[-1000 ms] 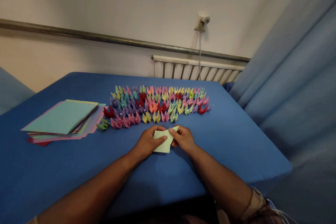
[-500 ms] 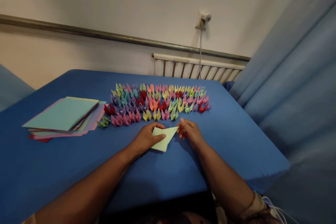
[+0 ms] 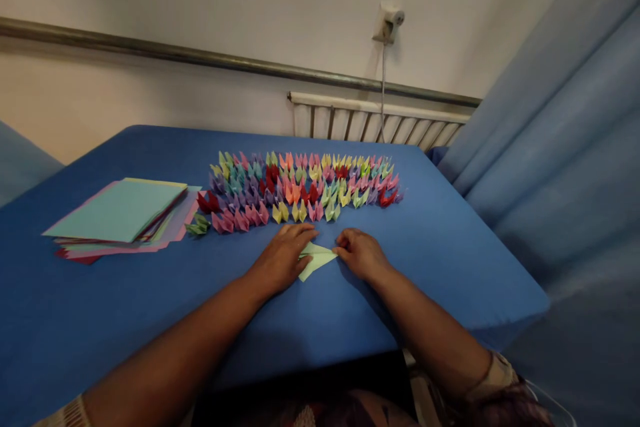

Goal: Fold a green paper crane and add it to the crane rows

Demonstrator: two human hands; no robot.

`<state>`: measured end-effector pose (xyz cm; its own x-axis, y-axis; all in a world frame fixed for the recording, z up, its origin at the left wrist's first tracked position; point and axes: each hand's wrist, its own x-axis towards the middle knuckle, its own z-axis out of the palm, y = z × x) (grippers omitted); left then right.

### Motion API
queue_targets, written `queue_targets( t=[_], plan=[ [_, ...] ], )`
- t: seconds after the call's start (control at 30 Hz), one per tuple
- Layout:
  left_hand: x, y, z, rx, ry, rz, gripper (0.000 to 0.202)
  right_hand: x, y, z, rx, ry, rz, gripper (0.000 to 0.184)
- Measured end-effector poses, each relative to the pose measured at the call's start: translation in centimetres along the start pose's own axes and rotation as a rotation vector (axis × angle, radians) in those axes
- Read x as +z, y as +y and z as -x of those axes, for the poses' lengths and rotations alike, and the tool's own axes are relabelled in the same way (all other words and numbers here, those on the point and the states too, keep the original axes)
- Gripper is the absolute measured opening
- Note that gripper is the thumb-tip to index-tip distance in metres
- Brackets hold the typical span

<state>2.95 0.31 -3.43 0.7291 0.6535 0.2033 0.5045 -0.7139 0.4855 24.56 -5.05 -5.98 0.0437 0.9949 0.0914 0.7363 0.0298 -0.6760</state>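
A pale green sheet of folded paper [image 3: 316, 259] lies low over the blue cloth, its narrow point toward the right. My left hand [image 3: 284, 255] grips its left part, with the thumb on the near side and the fingers over the far side, covering some of it. At the pointed right tip, my right hand [image 3: 361, 253] pinches the paper between thumb and curled fingers. Just beyond both hands stand rows of small folded paper cranes [image 3: 315, 211] in pink, yellow, red, purple, green and blue.
A stack of coloured paper sheets [image 3: 120, 210] lies on the left of the blue-covered table [image 3: 430, 267]. Behind it are a metal rail [image 3: 200, 60], a radiator [image 3: 345, 104] and a wall socket with a plug [image 3: 388, 25]. A blue curtain [image 3: 560, 120] hangs at the right.
The folded paper has been turned and lowered flatter, its tip now pointing right instead of up and right. My left hand covers more of it, and my right hand has moved slightly down.
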Motion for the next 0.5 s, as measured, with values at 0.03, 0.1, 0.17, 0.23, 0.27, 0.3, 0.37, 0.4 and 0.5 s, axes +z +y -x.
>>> queue_targets(
  t=[0.03,0.1,0.17,0.23,0.27,0.3,0.37,0.4,0.5],
  plan=[
    [0.0,0.2,0.0,0.038,-0.021,-0.028,0.042,-0.3,0.2,0.3,-0.027,-0.003,0.019,0.011],
    [0.0,0.5,-0.2,0.074,-0.08,-0.056,0.035,-0.7,0.6,1.1,-0.089,-0.006,0.022,0.013],
    [0.0,0.8,-0.3,0.083,-0.128,-0.056,0.03,-0.8,1.1,2.3,-0.161,0.004,-0.002,0.02],
    [0.1,0.9,-0.5,0.075,-0.138,-0.052,0.025,-0.7,1.3,3.7,-0.223,0.016,-0.021,0.028],
    [0.2,1.0,-0.6,0.07,-0.138,-0.055,0.022,-0.6,1.3,4.4,-0.241,0.027,-0.02,0.031],
    [0.3,1.0,-0.7,0.066,-0.14,-0.06,0.02,-0.6,1.2,5.0,-0.254,0.034,0.001,0.034],
    [0.5,1.0,-0.9,0.07,-0.141,-0.072,0.018,-0.4,0.8,5.8,-0.266,0.016,0.084,0.039],
    [0.6,1.0,-1.0,0.078,-0.139,-0.077,0.018,-0.3,0.6,6.1,-0.263,0.004,0.139,0.04],
    [1.0,1.1,-1.3,0.105,-0.13,-0.093,0.018,-0.1,0.0,6.3,-0.234,-0.028,0.28,0.041]
  ],
)
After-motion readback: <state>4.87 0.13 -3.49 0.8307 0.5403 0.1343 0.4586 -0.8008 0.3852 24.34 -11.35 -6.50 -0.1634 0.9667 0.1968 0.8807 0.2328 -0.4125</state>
